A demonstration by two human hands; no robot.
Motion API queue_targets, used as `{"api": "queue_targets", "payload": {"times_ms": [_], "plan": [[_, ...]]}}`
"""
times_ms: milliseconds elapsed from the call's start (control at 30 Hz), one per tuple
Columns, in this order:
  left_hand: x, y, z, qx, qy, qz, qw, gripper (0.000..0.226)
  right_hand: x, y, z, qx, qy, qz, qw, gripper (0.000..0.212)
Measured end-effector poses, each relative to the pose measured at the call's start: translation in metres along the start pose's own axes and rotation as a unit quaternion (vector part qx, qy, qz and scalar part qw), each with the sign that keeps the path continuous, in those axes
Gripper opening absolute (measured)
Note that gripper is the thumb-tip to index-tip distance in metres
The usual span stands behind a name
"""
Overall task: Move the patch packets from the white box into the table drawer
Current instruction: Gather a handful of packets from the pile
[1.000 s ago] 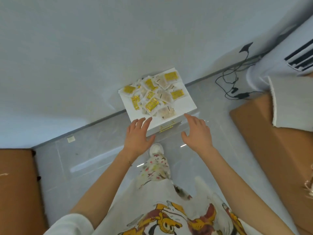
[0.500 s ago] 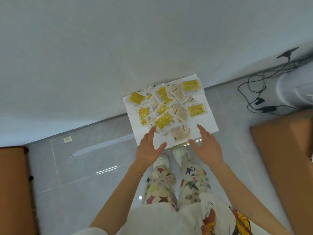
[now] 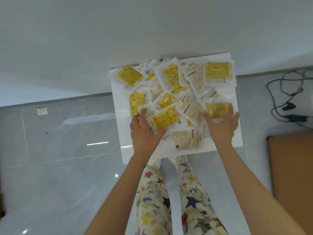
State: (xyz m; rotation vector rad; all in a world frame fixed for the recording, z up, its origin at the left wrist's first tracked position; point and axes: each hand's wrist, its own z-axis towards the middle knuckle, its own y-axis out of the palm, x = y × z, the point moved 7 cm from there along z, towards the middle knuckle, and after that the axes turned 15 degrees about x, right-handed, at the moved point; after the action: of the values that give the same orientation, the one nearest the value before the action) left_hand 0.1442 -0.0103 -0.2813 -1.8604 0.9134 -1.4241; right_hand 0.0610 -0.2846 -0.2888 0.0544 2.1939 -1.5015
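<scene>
Several patch packets (image 3: 171, 78), some yellow and some pale, lie in a loose heap on a flat white box or table top (image 3: 122, 129) against the wall. My left hand (image 3: 144, 133) reaches over the near left side of the heap. Its fingertips touch a pale packet and its thumb lies against a yellow packet (image 3: 165, 119). My right hand (image 3: 221, 128) is spread at the near right side, fingers straight, touching another yellow packet (image 3: 217, 109). Neither hand grips anything. No drawer shows in this frame.
A brown cardboard box (image 3: 291, 175) stands on the floor to the right. Black cables (image 3: 288, 102) trail by the wall at the far right. My legs in star-print trousers (image 3: 152, 200) are just below the white surface. Grey glossy floor tiles spread to the left.
I have come closer to the white surface. Both hands moved forward from its front edge onto the near side of the packet heap.
</scene>
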Motion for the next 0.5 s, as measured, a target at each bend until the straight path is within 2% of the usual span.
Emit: {"api": "queue_targets", "payload": {"times_ms": [133, 300, 400, 500], "plan": [[0.003, 0.006, -0.005, 0.039, -0.049, 0.026, 0.998, 0.107, -0.002, 0.006, 0.015, -0.046, -0.005, -0.020, 0.999, 0.122], [-0.004, 0.010, -0.002, 0.038, -0.126, 0.004, 0.991, 0.108, -0.011, 0.012, 0.006, -0.081, -0.063, -0.049, 0.994, 0.120], [-0.008, 0.008, 0.001, 0.037, -0.150, -0.039, 0.987, 0.095, -0.020, 0.013, 0.000, -0.075, -0.087, -0.045, 0.992, 0.116], [-0.013, 0.007, 0.004, 0.019, -0.173, -0.077, 0.982, 0.077, -0.029, 0.015, 0.000, -0.094, -0.051, 0.002, 0.994, 0.116]]}}
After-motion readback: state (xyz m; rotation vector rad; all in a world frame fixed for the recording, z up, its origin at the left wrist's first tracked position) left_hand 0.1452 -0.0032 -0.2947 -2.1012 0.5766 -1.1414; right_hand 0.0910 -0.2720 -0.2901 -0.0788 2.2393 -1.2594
